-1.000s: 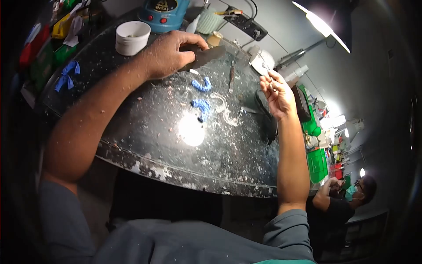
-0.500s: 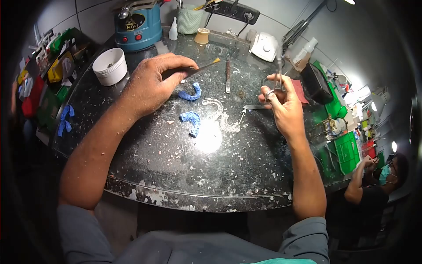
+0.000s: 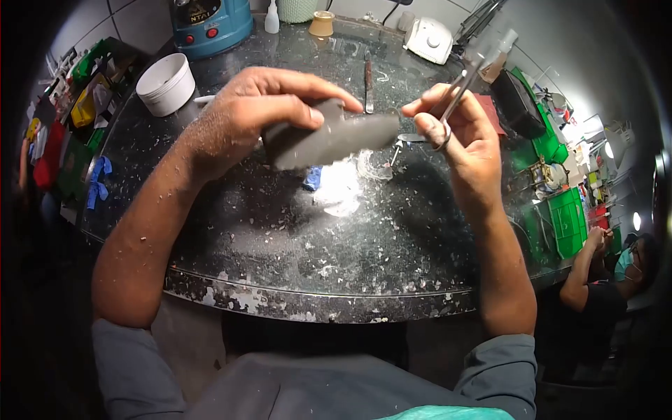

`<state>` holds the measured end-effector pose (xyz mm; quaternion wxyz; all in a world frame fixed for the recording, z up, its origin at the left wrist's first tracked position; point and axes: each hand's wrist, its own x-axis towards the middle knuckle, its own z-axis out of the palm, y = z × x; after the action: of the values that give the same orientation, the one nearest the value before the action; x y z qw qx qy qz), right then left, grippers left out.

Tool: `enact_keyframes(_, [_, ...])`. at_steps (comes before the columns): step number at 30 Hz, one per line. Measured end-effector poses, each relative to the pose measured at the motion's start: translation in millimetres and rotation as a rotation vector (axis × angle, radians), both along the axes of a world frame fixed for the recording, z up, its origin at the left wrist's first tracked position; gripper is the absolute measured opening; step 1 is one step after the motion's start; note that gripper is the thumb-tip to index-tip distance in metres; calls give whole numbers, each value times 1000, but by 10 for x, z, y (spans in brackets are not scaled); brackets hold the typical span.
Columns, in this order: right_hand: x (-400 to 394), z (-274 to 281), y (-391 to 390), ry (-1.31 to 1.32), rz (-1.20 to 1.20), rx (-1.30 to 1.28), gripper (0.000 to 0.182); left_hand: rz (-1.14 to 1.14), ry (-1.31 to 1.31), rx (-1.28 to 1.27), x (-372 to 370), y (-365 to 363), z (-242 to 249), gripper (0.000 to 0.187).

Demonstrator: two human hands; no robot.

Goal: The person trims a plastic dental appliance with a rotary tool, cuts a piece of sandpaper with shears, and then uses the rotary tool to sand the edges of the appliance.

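My left hand (image 3: 255, 108) pinches a grey sheet (image 3: 339, 140) with a ragged edge between thumb and fingers, tilted above the dark worktop. A pair of scissors (image 3: 465, 87) sits in my right hand (image 3: 469, 140), the thumb through one ring and the blades pointing up. The fingertips of this hand come close to the sheet's right end. Beneath the sheet, part of a blue curved piece (image 3: 312, 179) shows on the worktop; the second blue piece is hidden behind it. A brown-handled knife (image 3: 368, 87) lies beyond the sheet.
A white tub (image 3: 166, 87) and a blue machine (image 3: 213, 28) with red buttons stand at the back left. A white device (image 3: 429, 40) and a black box (image 3: 518, 105) are at the back right. Beyond green trays (image 3: 567, 220) sits a masked person (image 3: 605, 280).
The grey sheet, seen nearly edge-on before, now shows its broad face and has come nearer, covering one blue piece. My right hand with the scissors has shifted slightly right; the view has tilted down.
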<state>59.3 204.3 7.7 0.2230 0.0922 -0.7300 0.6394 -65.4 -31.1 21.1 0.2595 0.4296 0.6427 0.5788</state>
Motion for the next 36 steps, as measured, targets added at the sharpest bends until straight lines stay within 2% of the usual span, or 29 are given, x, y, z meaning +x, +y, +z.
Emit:
enact_keyframes(2, [22,-17,-67,-11,197,-146,23,-40,75,-51,88,20,8,39])
enact_keyframes(4, [97,37,-83,-316,296,-2,25,-39,145,-42,156,34,-11,40])
enact_keyframes(6, [104,-14,-90,-465,308,-11,30,-20,146,-17,157,45,-47,40])
enact_keyframes(7, [106,18,-74,-506,311,29,37,157,496,38,173,66,-49,40])
enact_keyframes(8, [104,38,-91,-507,314,39,37,338,843,90,179,75,-50,41])
enact_keyframes(10, [117,54,-133,-468,198,-99,38,340,867,27,203,49,-20,41])
enact_keyframes(12, [133,42,-131,-438,180,-66,37,288,616,84,252,90,-77,37])
enact_keyframes(13, [125,30,-132,-435,198,-63,36,286,723,113,242,129,-146,36])
enact_keyframes(18, [117,-29,-162,-407,264,-84,35,296,843,108,294,155,-234,32])
enact_keyframes(20, [111,-29,-181,-397,254,-85,37,338,639,31,364,137,-173,27])
enact_keyframes(22, [130,4,-201,-413,258,-145,37,370,630,8,428,113,-127,25])
enact_keyframes(24, [143,-8,-213,-372,285,-155,38,255,466,-56,495,90,-57,29])
enact_keyframes(26, [157,-21,-190,-333,306,-168,38,191,602,109,433,143,-174,41])
enact_keyframes(28, [162,-22,-154,-331,365,-198,40,162,750,173,444,140,-107,47])
enact_keyframes(31, [165,22,-130,-363,324,-228,41,170,910,279,380,161,-111,54])
enact_keyframes(34, [148,19,-160,-263,351,-360,35,218,1057,245,363,138,-73,57])
enact_keyframes(36, [124,13,-105,-297,350,-264,32,255,1215,233,341,124,-27,58])
